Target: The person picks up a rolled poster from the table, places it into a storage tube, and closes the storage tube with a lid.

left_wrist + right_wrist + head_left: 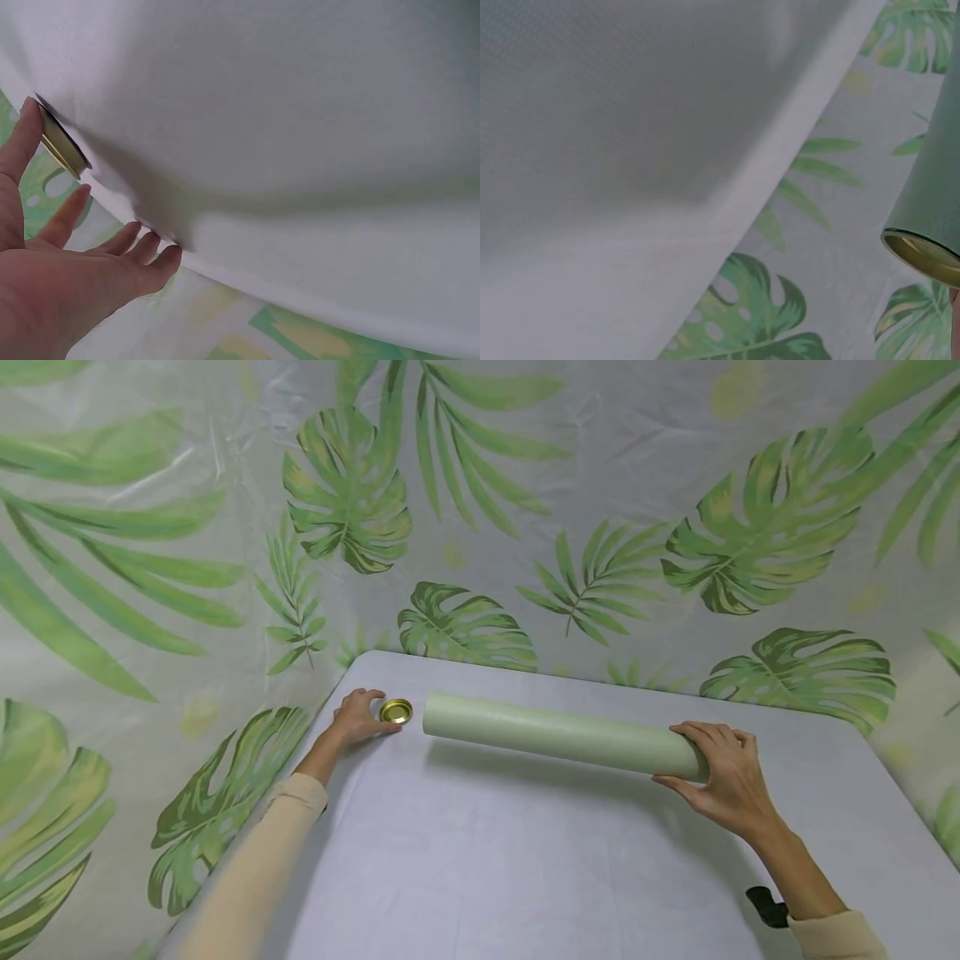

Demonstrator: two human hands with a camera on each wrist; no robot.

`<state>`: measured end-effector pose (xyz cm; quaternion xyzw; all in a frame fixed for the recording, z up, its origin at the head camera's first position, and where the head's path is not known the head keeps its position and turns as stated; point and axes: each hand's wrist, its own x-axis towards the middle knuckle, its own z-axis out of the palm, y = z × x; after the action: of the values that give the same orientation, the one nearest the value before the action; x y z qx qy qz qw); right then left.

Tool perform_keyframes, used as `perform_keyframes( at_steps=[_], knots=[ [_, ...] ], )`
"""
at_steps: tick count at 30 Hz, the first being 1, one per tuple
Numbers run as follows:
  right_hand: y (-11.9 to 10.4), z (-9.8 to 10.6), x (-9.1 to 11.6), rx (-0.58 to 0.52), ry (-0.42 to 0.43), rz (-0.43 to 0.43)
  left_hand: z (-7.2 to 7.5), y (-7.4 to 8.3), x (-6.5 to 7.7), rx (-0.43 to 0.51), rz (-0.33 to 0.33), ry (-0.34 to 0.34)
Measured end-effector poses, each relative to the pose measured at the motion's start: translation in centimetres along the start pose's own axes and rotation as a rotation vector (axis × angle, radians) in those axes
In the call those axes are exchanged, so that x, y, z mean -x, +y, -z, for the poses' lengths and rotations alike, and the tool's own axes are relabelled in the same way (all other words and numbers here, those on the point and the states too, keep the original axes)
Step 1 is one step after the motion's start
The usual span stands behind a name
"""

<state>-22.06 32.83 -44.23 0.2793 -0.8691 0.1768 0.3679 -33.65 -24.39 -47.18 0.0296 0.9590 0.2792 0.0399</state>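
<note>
A round gold lid (396,712) lies on the white table at its far left corner. My left hand (357,717) is beside it with fingers spread. The left wrist view shows the thumb at one edge of the lid (64,146) and a gap between the index fingertip and the other edge. My right hand (726,774) grips the right end of a long pale green tube (555,737), thumb below and fingers over the top. The tube is held above the table, its left end close to the lid. A gold rim shows at the tube's end (930,187) in the right wrist view.
The white-covered table (480,860) has rounded corners, with its left edge next to my left arm. Behind and beside it hangs a leaf-printed sheet (480,535). A black strap end (767,907) shows by my right wrist.
</note>
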Motion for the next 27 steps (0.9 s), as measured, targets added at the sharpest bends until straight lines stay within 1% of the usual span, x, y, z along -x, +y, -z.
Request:
perform_keyframes(
  at_steps=[4, 9, 13, 22, 25, 27],
  knots=[
    [0.06, -0.05, 0.09, 0.001, 0.006, 0.008, -0.02, 0.26, -0.05, -0.014, 0.013, -0.001],
    [0.12, -0.08, 0.21, 0.002, 0.017, 0.004, -0.11, 0.44, -0.05, -0.048, 0.014, -0.009],
    [0.12, -0.12, 0.35, 0.001, 0.021, -0.001, -0.27, 0.5, -0.04, -0.051, 0.016, -0.017],
    [0.05, -0.25, 0.67, -0.002, 0.012, -0.014, -0.49, 0.75, 0.22, -0.023, 0.001, -0.019],
    [0.04, -0.25, 0.64, 0.004, 0.016, -0.009, -0.49, 0.73, 0.27, 0.009, -0.003, -0.012],
    [0.06, -0.24, 0.58, 0.006, 0.02, -0.005, -0.41, 0.76, 0.39, 0.049, -0.016, -0.003]
  ],
)
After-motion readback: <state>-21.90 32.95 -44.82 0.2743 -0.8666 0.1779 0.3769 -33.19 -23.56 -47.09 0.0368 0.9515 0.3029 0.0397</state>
